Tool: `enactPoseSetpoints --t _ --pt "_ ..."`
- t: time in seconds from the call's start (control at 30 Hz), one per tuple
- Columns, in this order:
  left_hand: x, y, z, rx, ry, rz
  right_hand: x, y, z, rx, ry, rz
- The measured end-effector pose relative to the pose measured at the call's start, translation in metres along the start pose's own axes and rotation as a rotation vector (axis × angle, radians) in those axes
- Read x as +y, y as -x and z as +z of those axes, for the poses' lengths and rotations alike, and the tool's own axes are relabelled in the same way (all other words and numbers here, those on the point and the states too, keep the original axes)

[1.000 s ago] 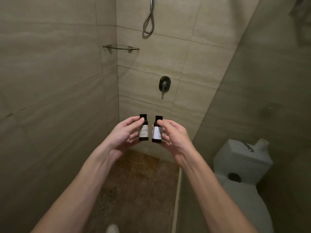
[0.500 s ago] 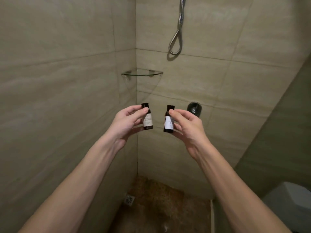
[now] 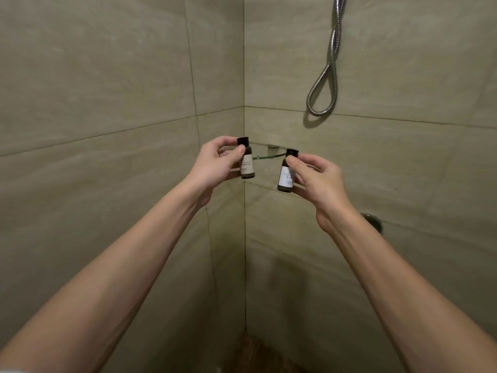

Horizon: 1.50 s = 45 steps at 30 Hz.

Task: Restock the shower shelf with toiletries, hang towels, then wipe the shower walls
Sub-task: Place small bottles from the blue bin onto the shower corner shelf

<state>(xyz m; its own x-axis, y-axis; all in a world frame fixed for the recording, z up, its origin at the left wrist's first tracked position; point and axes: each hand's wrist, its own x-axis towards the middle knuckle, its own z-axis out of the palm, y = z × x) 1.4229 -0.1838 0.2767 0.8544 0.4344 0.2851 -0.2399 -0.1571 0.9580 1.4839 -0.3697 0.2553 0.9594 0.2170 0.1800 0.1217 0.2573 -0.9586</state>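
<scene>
My left hand (image 3: 215, 164) grips a small dark bottle (image 3: 247, 164) with a black cap and a white label, held upright. Just to its right, my right hand (image 3: 317, 176) pinches a second dark bottle (image 3: 286, 175) of the same kind, a little lower. Both bottles are raised in front of the glass corner shelf (image 3: 269, 156), whose front edge shows between them. Most of the shelf is hidden behind my hands and the bottles.
Beige tiled walls (image 3: 107, 103) meet in a corner straight ahead. A metal shower hose (image 3: 326, 76) loops down at the upper right. The mixer valve (image 3: 375, 220) peeks out behind my right forearm. A strip of brown shower floor (image 3: 255, 351) shows at the bottom.
Both hands have lifted the bottles up to the level of the corner shelf and closer to it. The view has tilted up, so the toilet and most of the floor are out of view.
</scene>
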Motion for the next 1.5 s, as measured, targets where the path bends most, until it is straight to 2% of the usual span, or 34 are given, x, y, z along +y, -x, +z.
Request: enactPoseSetpoints --t 0.17,0.37,0.6,0.83,1.03,1.2,1.37,1.5 --pt "-0.019 -0.075 0.026 0.109 -0.090 -0.001 0.012 -0.094 -0.006 -0.076 0.055 -0.017" --pt "-0.048 -0.154 0.035 0.150 -0.232 -0.035 0.032 -0.191 0.008 -0.113 0.198 -0.059" --pt "-0.076 -0.225 0.032 0.024 -0.412 0.002 0.059 -0.255 0.046 -0.083 0.312 -0.134" --pt "-0.100 -0.282 0.023 -0.111 -0.532 0.132 0.082 -0.283 0.081 0.049 0.484 -0.185" --pt "-0.111 -0.297 0.026 -0.124 -0.544 0.172 0.086 -0.292 0.087 0.141 0.596 -0.247" --pt "-0.104 -0.296 0.027 -0.144 -0.743 0.152 0.084 -0.288 0.082 0.150 1.040 -0.415" --pt "-0.099 -0.296 0.019 -0.190 -0.799 0.145 0.082 -0.292 0.074 0.066 1.221 -0.370" --pt "-0.108 -0.294 0.019 -0.110 -0.825 0.176 0.089 -0.295 0.075 0.077 1.304 -0.304"
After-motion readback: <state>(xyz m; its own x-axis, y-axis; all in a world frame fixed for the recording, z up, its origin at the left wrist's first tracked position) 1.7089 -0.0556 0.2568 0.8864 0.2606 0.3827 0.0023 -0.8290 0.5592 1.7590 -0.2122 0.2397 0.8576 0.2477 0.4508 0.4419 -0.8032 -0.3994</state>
